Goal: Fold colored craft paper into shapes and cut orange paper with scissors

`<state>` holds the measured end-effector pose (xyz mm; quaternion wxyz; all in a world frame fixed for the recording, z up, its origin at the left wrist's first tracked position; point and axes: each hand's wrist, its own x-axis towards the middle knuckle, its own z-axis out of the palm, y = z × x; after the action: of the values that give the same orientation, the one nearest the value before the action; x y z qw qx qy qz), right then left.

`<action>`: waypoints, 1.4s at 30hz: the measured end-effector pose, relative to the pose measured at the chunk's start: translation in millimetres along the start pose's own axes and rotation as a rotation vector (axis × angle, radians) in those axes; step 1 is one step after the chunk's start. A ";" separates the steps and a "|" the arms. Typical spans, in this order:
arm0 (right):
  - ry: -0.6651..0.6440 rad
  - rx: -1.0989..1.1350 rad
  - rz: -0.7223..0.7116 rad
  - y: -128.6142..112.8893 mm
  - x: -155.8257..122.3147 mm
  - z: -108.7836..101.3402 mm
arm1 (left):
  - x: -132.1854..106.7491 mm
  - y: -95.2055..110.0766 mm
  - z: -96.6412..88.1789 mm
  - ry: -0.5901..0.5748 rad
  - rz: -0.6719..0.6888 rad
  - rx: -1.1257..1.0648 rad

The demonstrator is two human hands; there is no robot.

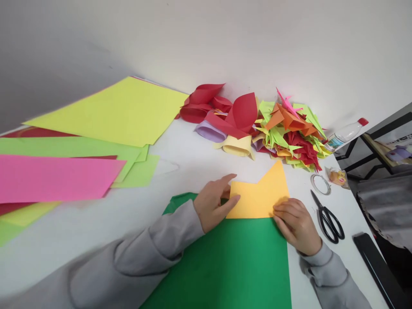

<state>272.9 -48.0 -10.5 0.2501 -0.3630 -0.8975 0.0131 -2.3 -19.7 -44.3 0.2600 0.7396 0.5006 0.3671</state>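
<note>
A partly folded orange-yellow paper [259, 195] lies on the top edge of a large green sheet [231, 262] on the white table. My left hand [214, 206] holds the paper's left edge, thumb on top and fingers curled beside it. My right hand [296, 223] presses down on the paper's lower right corner with bent fingers. Both arms wear grey sleeves.
Large sheets lie at the left: yellow-green [112, 111], light green [64, 148], pink [54, 178]. A heap of folded paper shapes [257, 124] sits behind. Black scissors [328, 219], a tape ring [320, 183], a plastic bottle [346, 134] and a dark flat object [376, 266] are at the right.
</note>
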 end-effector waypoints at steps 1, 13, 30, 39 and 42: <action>0.008 -0.011 0.013 -0.2 0.8 0.9 | -2.3 2.8 0.3 -0.043 0.018 -0.035; -0.151 -0.345 0.033 -17.5 46.9 26.5 | -41.4 31.4 1.3 -0.269 0.413 0.068; -0.118 0.009 0.026 -4.8 60.4 47.1 | -41.7 7.9 -6.7 -0.528 0.689 -0.057; -0.089 0.019 0.021 -0.9 58.1 48.2 | -49.6 -0.1 3.3 -0.505 0.727 -0.137; -0.076 0.066 0.010 1.7 56.3 48.0 | -49.8 1.3 1.1 -0.487 0.743 -0.104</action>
<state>217.5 -2.1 -28.1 0.2274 -0.3583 -0.9036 0.0577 -12.2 -66.6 -58.1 0.2577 0.9201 0.1057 0.2754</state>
